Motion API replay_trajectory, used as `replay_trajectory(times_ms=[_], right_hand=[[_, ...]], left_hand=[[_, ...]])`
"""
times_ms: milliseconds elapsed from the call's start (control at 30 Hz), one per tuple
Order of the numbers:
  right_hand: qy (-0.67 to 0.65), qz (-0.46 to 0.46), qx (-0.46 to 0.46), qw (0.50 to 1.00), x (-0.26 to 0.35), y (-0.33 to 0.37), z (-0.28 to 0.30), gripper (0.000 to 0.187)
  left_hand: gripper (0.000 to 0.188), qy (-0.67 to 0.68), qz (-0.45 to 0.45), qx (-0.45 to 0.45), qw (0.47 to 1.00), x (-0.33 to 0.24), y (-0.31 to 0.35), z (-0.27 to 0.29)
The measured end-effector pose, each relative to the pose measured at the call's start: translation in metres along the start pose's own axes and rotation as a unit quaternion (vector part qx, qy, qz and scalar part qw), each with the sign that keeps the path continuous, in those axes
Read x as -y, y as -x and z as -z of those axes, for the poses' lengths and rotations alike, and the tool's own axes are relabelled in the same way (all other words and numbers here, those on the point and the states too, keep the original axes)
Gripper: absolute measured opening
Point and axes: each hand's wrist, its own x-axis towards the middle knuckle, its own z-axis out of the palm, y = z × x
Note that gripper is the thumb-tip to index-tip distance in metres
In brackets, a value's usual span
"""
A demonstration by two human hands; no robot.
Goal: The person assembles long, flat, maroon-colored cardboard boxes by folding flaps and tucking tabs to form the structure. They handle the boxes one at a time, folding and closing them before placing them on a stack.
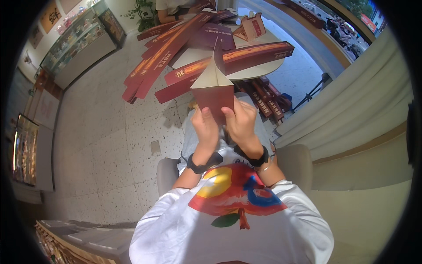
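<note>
Between my two hands is a dark red cardboard box [214, 100], its white inner side showing at the open, pointed top. My left hand [206, 129] is closed on its lower left edge, thumb on the near face. On the lower right edge my right hand [241, 121] grips in the same way; the fingers behind the card are hidden. Just beyond, a long dark red carton [259, 56] with an orange strip lies across the round white table [268, 69]. More long, flat cartons [165, 55] overlap at the table's left and stick out over its edge.
Under the table are several stacked dark red cartons [266, 99]. A cone-shaped cardboard sign [251, 27] stands on the table. Across it sits another person [173, 9]. A cream curtain [347, 97] hangs at the right; a display case [77, 48] stands far left.
</note>
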Motion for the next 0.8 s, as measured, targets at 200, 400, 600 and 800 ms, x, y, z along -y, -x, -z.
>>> replay_trajectory(times_ms=[200,400,600,800], right_hand=[[-0.226,-0.28,0.025,0.933,0.007,0.003,0.02,0.062],[-0.382,-0.371,-0.07,0.844,0.014,0.013,0.017,0.07],[-0.41,-0.363,-0.184,0.816,0.0,0.004,0.038,0.071],[-0.295,-0.307,-0.209,0.88,-0.019,0.011,0.064,0.049]], left_hand=[[0.056,0.25,0.176,-0.139,0.942,0.012,0.001,-0.009],[0.049,0.341,0.186,-0.136,0.911,0.042,0.015,-0.013],[0.042,0.223,0.02,-0.06,0.973,0.04,-0.006,-0.003],[0.022,0.086,0.051,0.057,0.993,0.0,-0.043,0.033]])
